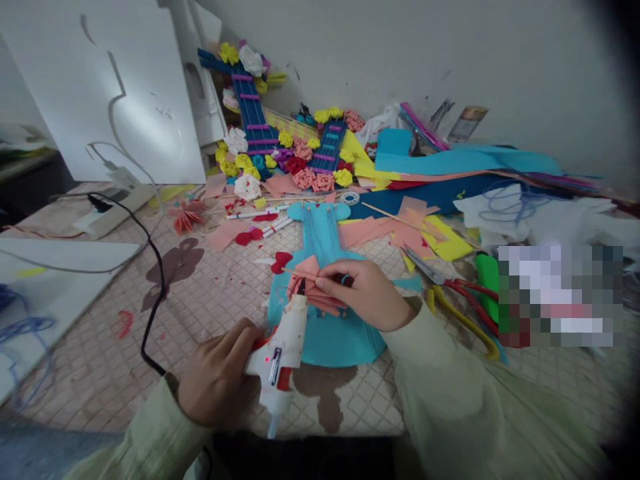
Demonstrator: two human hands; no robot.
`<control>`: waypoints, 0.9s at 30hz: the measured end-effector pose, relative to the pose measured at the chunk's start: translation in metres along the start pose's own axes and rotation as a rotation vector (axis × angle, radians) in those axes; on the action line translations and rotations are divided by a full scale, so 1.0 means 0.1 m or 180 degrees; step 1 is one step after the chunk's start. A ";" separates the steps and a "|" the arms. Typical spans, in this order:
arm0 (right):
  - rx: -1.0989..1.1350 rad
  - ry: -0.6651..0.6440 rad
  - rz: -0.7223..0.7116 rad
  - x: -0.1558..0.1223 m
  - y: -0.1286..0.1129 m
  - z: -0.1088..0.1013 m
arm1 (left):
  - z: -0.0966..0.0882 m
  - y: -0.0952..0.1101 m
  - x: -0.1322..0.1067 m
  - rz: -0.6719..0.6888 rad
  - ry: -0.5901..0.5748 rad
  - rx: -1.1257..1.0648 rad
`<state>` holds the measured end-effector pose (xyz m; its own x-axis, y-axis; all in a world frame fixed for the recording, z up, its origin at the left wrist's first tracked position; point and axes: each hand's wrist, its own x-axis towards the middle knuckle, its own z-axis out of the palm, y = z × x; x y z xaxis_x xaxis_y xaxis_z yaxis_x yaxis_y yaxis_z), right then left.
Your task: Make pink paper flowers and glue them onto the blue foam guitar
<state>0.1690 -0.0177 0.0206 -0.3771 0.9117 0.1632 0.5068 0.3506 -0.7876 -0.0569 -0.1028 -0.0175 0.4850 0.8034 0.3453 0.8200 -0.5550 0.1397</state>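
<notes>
My left hand (220, 373) is wrapped round the handle of a white hot glue gun (290, 333), its small red light lit and a glue stick poking out of its back. The nozzle points at folded pink paper (325, 303) on a turquoise guitar-shaped cutout (333, 343) lying flat on the table. My right hand (367, 290) is closed in a pinch on a thin wooden stick (300, 273) just above that paper. At the stick's far end shows a red paper piece (281, 262); whether it is attached, I cannot tell. Blue strings run along the cutout's neck.
Red-handled scissors (440, 277) and yellow-handled scissors (463, 320) lie at right. Pink paper sheets (410, 223) are scattered behind. Dark blue paper guitars (253, 113) with paper flowers stand by the wall. A black cable (159, 267) crosses from a power strip (110, 207) at left.
</notes>
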 end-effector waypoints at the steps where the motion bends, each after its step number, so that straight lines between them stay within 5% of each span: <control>1: -0.0016 -0.0012 0.0008 0.00 0.00 0.00 | 0.00 0.00 0.01 -0.0005 0.0013 0.0006; 27: -0.0122 0.0148 -0.0083 0.00 0.02 0.02 | -0.03 0.01 0.02 -0.0145 0.0103 -0.0026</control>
<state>0.1687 -0.0174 0.0178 -0.3546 0.9108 0.2116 0.5270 0.3816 -0.7594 -0.0557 -0.1022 -0.0142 0.4371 0.8206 0.3682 0.8384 -0.5199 0.1635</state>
